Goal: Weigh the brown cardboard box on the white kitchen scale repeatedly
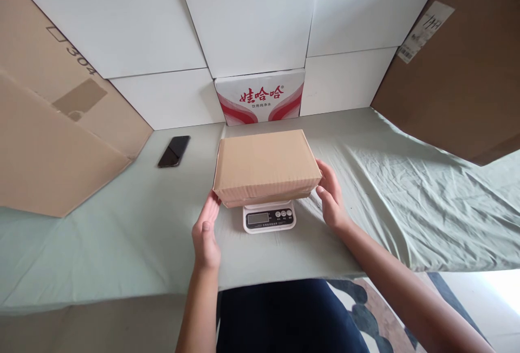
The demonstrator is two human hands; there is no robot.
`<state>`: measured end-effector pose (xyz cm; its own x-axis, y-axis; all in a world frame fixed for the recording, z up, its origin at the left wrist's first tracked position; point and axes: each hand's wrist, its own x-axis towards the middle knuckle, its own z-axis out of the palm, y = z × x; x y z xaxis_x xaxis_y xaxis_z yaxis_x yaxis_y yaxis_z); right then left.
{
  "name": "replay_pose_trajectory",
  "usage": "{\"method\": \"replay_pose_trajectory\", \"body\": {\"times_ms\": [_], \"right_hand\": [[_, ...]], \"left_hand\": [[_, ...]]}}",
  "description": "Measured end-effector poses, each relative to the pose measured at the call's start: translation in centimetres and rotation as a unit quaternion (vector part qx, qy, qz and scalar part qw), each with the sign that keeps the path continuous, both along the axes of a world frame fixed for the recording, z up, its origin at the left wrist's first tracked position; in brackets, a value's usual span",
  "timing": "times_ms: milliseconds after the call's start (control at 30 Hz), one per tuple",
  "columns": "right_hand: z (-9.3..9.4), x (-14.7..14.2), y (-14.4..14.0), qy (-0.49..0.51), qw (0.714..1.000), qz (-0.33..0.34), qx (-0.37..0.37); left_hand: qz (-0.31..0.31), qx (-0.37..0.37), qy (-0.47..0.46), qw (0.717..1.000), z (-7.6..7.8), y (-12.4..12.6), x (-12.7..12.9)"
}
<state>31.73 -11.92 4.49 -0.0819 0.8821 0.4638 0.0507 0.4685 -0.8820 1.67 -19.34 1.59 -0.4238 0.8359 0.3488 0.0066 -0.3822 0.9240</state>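
A closed brown cardboard box [266, 166] rests on a small white digital scale [268, 218] in the middle of the table. My left hand [206, 231] is flat and open beside the box's near left corner, fingertips at its edge. My right hand [331, 193] is cupped at the box's right side, fingers touching or nearly touching it. Neither hand lifts the box. The scale's display and buttons show below the box.
A pale green cloth [122, 234] covers the table. A black phone [174, 151] lies at the left. White cartons and a red-printed box [260, 96] stand behind. Brown cardboard sheets lean at the left [52, 142] and right [459, 77].
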Motion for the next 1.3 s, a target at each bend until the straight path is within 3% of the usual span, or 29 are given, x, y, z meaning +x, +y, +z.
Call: {"method": "replay_pose_trajectory", "body": {"times_ms": [533, 600, 700, 800, 867, 933, 1033, 1167, 1300], "right_hand": [[-0.4, -0.4, -0.5, -0.023, 1.0, 0.011, -0.004], [0.1, -0.7, -0.3, -0.017, 1.0, 0.016, -0.008], [2.1, -1.3, 1.4, 0.004, 1.0, 0.007, 0.009], [4.4, -2.1, 4.8, 0.001, 0.999, -0.005, 0.045], [4.8, -2.7, 7.5, -0.015, 0.998, -0.015, 0.059], [3.9, -3.4, 9.8, -0.014, 0.998, -0.022, 0.064], [1.2, -4.1, 11.7, 0.003, 0.999, -0.015, 0.039], [-1.5, -4.3, 11.9, 0.014, 1.0, 0.004, 0.017], [-1.8, -4.2, 11.9, 0.013, 1.0, 0.006, -0.001]], "left_hand": [[-0.026, -0.031, 0.018, 0.999, -0.6, -0.2, 0.1], [-0.038, -0.028, 0.024, 0.999, 0.1, 0.0, 0.2], [-0.05, 0.008, 0.033, 0.998, 2.7, 1.9, 0.4], [-0.055, 0.039, 0.024, 0.997, 5.5, 6.2, 0.4], [-0.059, 0.032, 0.001, 0.998, 6.2, 9.7, 0.4], [-0.062, 0.002, -0.025, 0.998, 5.5, 12.8, 0.4], [-0.044, -0.036, -0.044, 0.997, 3.2, 15.4, 0.5], [-0.03, -0.05, -0.049, 0.997, 1.0, 15.7, 0.3], [-0.027, -0.064, -0.053, 0.996, 0.7, 15.5, 0.5]]}}
